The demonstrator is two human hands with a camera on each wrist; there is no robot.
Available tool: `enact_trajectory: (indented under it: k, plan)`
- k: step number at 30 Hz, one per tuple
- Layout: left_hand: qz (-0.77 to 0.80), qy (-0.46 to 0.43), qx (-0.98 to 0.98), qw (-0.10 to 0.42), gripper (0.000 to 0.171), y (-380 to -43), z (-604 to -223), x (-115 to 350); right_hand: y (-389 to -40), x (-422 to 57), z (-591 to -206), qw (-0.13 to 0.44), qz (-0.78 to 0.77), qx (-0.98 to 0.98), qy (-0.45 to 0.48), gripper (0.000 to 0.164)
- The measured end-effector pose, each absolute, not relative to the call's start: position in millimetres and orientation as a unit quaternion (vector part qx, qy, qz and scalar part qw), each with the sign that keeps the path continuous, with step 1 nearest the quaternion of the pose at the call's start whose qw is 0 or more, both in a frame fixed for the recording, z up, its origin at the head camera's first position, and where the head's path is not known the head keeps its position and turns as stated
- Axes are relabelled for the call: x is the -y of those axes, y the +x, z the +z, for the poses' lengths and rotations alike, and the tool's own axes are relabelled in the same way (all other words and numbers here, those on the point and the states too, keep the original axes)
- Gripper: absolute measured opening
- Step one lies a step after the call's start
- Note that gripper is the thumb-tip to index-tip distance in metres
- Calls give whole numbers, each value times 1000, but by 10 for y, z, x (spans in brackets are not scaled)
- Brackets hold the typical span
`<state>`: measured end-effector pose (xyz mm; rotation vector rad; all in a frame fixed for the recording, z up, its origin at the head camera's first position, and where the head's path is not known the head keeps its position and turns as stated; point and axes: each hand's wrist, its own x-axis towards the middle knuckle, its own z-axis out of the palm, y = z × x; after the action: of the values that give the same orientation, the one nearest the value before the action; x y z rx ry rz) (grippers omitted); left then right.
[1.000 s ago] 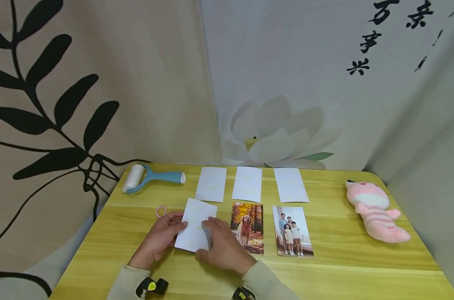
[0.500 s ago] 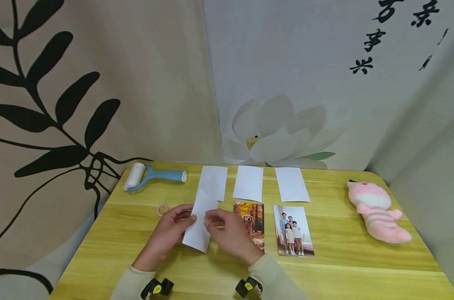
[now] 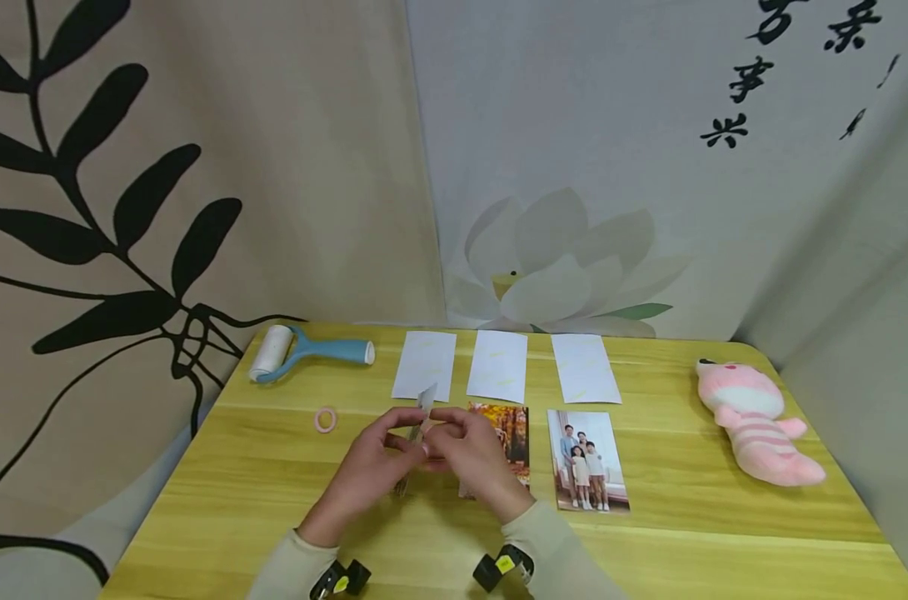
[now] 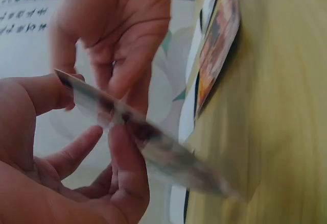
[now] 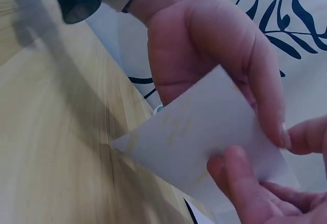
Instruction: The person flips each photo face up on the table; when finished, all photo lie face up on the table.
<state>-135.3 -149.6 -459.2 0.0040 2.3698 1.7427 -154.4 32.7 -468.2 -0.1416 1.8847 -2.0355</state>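
Between my two hands a photo print (image 3: 427, 397) is held up, nearly edge-on in the head view. Its white back (image 5: 189, 117) with faint yellow marks faces the right wrist camera; its blurred picture side (image 4: 173, 157) appears in the left wrist view. My left hand (image 3: 367, 467) pinches it with the thumb against the picture side. My right hand (image 3: 480, 467) pinches it from the other side, fingertips on the white back. Under the right hand lies a dog photo (image 3: 512, 433), partly hidden. To its right a family photo (image 3: 589, 462) lies face up.
Three cards lie white side up along the back: left card (image 3: 424, 365), middle card (image 3: 496, 365), right card (image 3: 585, 369). A blue-handled lint roller (image 3: 326, 352) is at back left, with a small pink ring (image 3: 316, 420) nearer. A pink plush toy (image 3: 754, 421) lies at right.
The photo print, earlier white side up toward the head camera, has turned until nearly edge-on. Both hands have drawn together around it, and the left hand has moved right, away from the pink ring.
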Motion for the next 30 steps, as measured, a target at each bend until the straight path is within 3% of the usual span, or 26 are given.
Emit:
enact_trajectory:
  k: [4,13,19,30]
  plan:
    - [548,5,-833,69,42,-1331,-4641,1381,-1542,-335,-4687,167,-700,-693,-46,52]
    - [487,31,-873,23,53,-1295,-4655,1250,-1552,-330,-4707,133,-686,-715,-25,34]
    - [510,41,-857,66,60,-1286,-4555,1329,-1556,-349,-4693,123,-675,-727,-25,33]
    - [660,-37,-744,96,41,-1457,-4625,1792,-1541,-380,-4587,126,-682,-721,-14,34]
